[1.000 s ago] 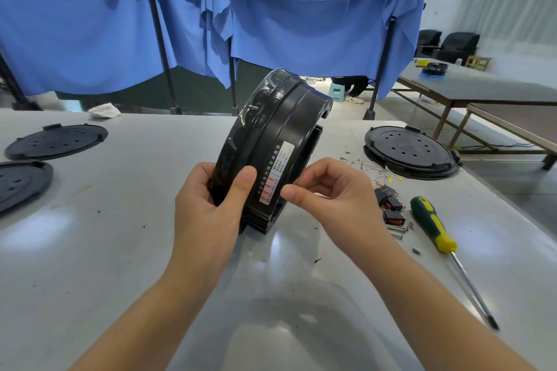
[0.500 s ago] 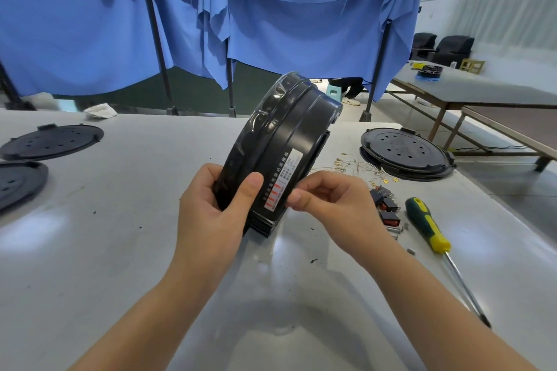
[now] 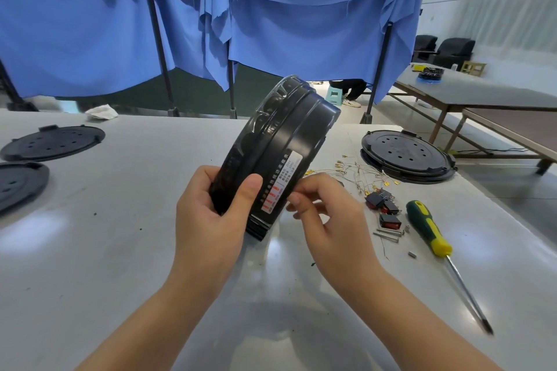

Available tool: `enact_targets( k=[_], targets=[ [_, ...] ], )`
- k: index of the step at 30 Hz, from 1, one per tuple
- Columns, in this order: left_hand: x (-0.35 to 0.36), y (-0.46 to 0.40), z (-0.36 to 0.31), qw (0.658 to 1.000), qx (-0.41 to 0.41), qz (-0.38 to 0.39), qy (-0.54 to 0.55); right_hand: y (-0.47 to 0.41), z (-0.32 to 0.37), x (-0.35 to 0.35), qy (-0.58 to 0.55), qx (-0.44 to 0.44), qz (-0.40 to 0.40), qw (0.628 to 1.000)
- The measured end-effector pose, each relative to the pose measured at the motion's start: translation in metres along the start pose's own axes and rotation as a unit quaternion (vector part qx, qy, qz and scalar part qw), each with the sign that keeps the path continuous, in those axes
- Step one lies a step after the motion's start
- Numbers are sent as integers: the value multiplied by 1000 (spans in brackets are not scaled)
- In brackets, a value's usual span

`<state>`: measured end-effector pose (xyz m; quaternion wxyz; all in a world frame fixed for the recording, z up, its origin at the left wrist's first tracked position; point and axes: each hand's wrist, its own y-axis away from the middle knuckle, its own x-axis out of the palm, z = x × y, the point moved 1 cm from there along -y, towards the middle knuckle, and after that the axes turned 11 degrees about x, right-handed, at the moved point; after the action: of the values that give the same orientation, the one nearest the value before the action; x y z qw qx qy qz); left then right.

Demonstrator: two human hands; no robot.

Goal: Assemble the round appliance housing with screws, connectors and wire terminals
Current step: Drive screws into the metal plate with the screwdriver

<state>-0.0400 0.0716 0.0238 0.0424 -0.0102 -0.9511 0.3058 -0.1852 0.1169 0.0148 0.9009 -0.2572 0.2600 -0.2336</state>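
Observation:
The round black appliance housing [image 3: 289, 141] is held on edge above the white table [image 3: 120, 250], tilted to the right, with a white and red label on its rim. My left hand [image 3: 211, 220] grips its lower left side, thumb across the rim beside the label. My right hand [image 3: 328, 220] touches the housing's lower right edge with curled fingertips; whether it pinches a small part is hidden. To the right lie black and red connectors [image 3: 384, 208], thin wires with yellow terminals [image 3: 361, 175], several screws [image 3: 388, 233] and a green and yellow screwdriver [image 3: 428, 229].
A black round cover plate [image 3: 405, 155] lies at the right behind the wires. Two more black plates [image 3: 52, 141] [image 3: 18, 181] lie at the left edge. A white rag [image 3: 101, 113] sits at the table's far edge. Blue curtains hang behind; other tables stand at the right.
The housing has tipped a little further to the right and risen slightly. My right hand has moved in closer to its lower edge.

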Motion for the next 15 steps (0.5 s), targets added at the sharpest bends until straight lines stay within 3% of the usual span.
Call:
enact_targets(
  k=[4,9,11,15],
  targets=[
    [1,1,0,1000,11,-7,-3,3,5,2,-16,26,-5,1000],
    [1,2,2,997,60,-7,-43,8,14,4,-149,188,18,971],
    [0,2,5,992,86,-4,-89,8,15,4,-206,262,28,942],
    [0,1,15,970,169,16,-176,6,9,2,-309,420,88,849]
  ],
)
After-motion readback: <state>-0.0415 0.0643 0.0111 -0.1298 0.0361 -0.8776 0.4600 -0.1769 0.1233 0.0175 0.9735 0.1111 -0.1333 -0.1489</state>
